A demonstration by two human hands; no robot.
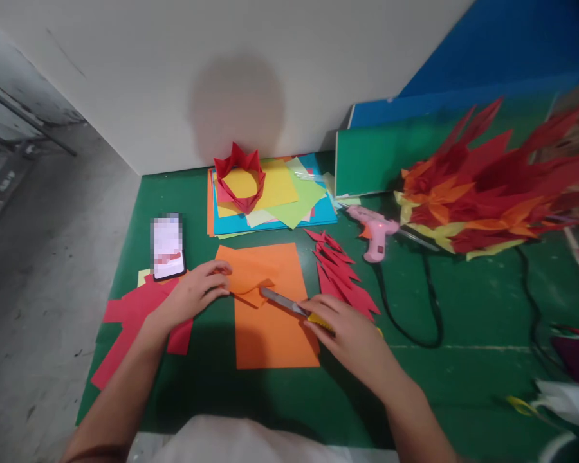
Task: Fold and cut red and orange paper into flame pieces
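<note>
A sheet of orange paper (275, 341) lies on the green table before me, and a folded or lifted orange piece (244, 267) is on its upper part. My left hand (205, 283) grips the left edge of that piece with curled fingers. In my right hand (345, 328) is a yellow-handled utility knife (284, 301), its long grey blade pointing left. The blade's tip meets the raised orange edge near the middle; whether it is cutting there I cannot tell. Most of the handle is hidden by my fingers.
Red paper scraps (130, 334) and a phone (168, 247) lie left. Behind are stacked coloured papers (280, 224) with a red paper ring (224, 190). Right of the sheet are pointed red pieces (342, 276), a corded pink glue gun (374, 228) and a red-orange paper arrangement (482, 186).
</note>
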